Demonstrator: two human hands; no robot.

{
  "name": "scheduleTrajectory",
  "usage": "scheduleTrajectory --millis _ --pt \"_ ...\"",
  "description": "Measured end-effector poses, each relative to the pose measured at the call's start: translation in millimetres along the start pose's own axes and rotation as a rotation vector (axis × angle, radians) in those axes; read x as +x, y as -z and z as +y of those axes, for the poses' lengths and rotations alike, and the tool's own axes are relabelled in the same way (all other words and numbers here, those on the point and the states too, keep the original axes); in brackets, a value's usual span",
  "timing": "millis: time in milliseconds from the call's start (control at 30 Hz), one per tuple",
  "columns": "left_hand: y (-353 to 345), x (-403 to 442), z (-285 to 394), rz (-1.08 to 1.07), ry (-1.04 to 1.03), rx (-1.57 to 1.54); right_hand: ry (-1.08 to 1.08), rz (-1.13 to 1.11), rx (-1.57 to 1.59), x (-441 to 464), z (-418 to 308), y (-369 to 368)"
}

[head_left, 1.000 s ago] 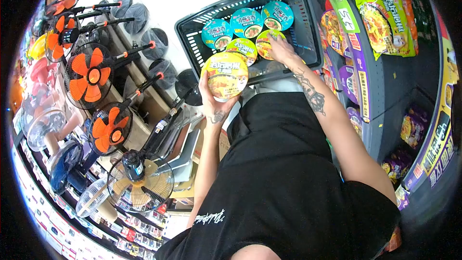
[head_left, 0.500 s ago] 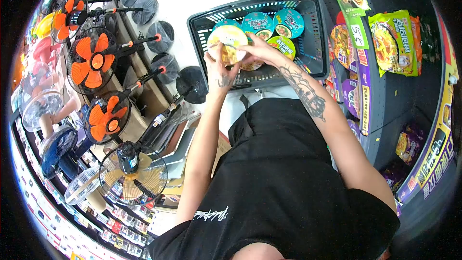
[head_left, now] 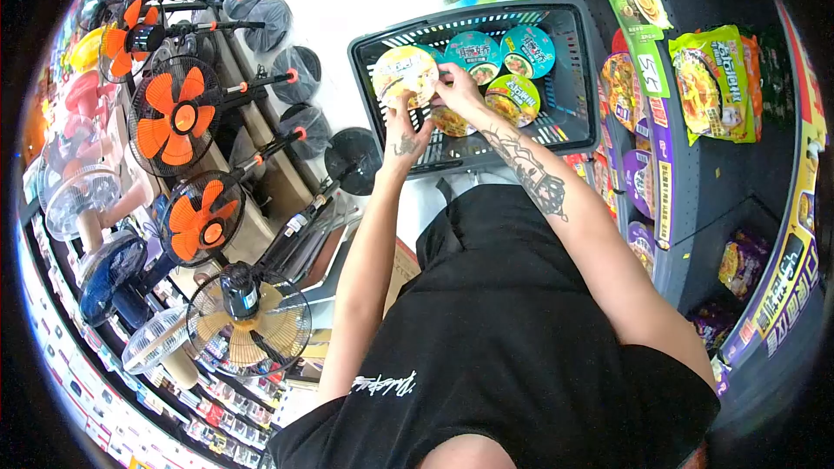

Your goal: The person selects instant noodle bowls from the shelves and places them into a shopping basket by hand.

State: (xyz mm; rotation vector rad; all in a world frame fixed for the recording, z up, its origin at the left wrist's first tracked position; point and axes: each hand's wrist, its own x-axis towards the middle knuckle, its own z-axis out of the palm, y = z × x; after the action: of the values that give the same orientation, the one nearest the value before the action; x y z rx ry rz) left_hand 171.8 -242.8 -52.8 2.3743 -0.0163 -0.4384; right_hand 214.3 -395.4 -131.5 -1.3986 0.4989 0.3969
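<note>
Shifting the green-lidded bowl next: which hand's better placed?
Right hand, likely: it's nearer the green-lidded bowl, while the left hand grips the yellow bowl farther across. The right also appears to touch the yellow bowl's edge, so it'd release first.

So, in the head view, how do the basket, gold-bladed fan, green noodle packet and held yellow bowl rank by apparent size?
1. Basket
2. Gold-bladed fan
3. Green noodle packet
4. Held yellow bowl
</note>
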Motion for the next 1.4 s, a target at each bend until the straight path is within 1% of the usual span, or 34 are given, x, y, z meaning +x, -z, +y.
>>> scheduleTrajectory --millis 33,67,100,133,167,200,233,300,333,367,433,467,500,567,600,633,700,767,833,867,900,967,1033,1100,1133,1167,1233,1300,1333,1367,1400 --pt "1 0 0 -0.011 -0.014 -0.010 0.107 0.037 -0.094 4 5 -2" --pt "1 1 0 -0.013 -0.012 -0.011 0.188 0.135 -0.284 6 10 -1" --pt "-5 4 -11 -0.004 -0.063 -0.040 0.183 0.135 -0.286 3 -2 1" --pt "-7 8 -16 0.005 -0.113 -0.070 0.110 0.068 -0.230 2 -10 4" --pt "-8 10 -20 -0.021 -0.098 -0.068 0.038 0.003 -0.174 -2 -17 4" --pt "-8 14 -24 -0.019 -0.088 -0.042 0.072 -0.017 -0.033 1 -13 3" --pt "-6 14 -27 -0.020 -0.079 -0.015 0.071 -0.014 -0.034 0 -8 5" --pt "-1 16 -30 -0.145 0.080 -0.136 -0.075 -0.077 0.408 1 -5 12" --pt "2 15 -30 -0.143 0.042 -0.178 -0.091 -0.006 0.355 -2 -4 13" --pt "4 12 -31 -0.142 0.017 -0.193 -0.074 0.005 0.356 -4 -3 18" --pt "10 3 -30 -0.188 0.010 -0.219 -0.101 0.004 0.206 -21 -6 30" --pt "13 -5 -31 -0.187 0.004 -0.191 -0.090 -0.011 0.199 -36 -7 36" --pt "7 -10 -46 -0.191 -0.030 -0.265 -0.068 0.015 0.194 -48 -7 38" --pt "20 -25 -39 -0.275 0.049 -0.279 -0.062 0.080 0.259 -81 7 46" --pt "22 -32 -41 -0.295 0.032 -0.301 -0.033 0.064 0.321 -106 11 50" --pt "21 -34 -45 -0.316 0.004 -0.329 0.010 0.052 0.376 -130 12 53" --pt "7 -33 -66 -0.304 -0.198 -0.292 -0.022 0.174 0.324 -173 25 51" --pt "34 -39 -23 -0.431 -0.216 -0.392 -0.016 0.256 0.355 -224 13 42" --pt "41 -27 0 -0.532 -0.313 -0.363 -0.022 0.335 0.398 -256 20 36" --pt "52 -26 24 -0.506 -0.396 -0.360 -0.020 0.358 0.415 -271 12 32" --pt "58 -22 42 -0.510 -0.433 -0.374 -0.018 0.373 0.436 -283 4 30" --pt "74 -17 90 -0.460 -0.561 -0.407 0.047 0.399 0.461 -288 3 38" --pt "93 -18 150 -0.377 -0.708 -0.407 0.107 0.407 0.478 -286 -5 46" --pt "114 -25 212 -0.340 -0.833 -0.431 0.151 0.414 0.498 -285 -17 46" --pt "125 -33 246 -0.314 -0.902 -0.460 0.192 0.349 0.539 -281 -11 51" --pt "128 -33 273 -0.289 -0.940 -0.466 0.212 0.331 0.525 -283 -14 52" --pt "137 -47 338 -0.219 -1.067 -0.510 0.219 0.253 0.552 -287 -17 63" --pt "138 -62 404 -0.109 -1.226 -0.544 0.240 0.219 0.525 -299 -28 78" --pt "133 -68 436 -0.092 -1.270 -0.562 0.242 0.197 0.511 -306 -35 84" --pt "126 -69 465 -0.124 -1.280 -0.573 0.261 0.193 0.509 -313 -38 90" --pt "118 -71 491 -0.115 -1.251 -0.522 0.266 0.195 0.477 -320 -42 97"
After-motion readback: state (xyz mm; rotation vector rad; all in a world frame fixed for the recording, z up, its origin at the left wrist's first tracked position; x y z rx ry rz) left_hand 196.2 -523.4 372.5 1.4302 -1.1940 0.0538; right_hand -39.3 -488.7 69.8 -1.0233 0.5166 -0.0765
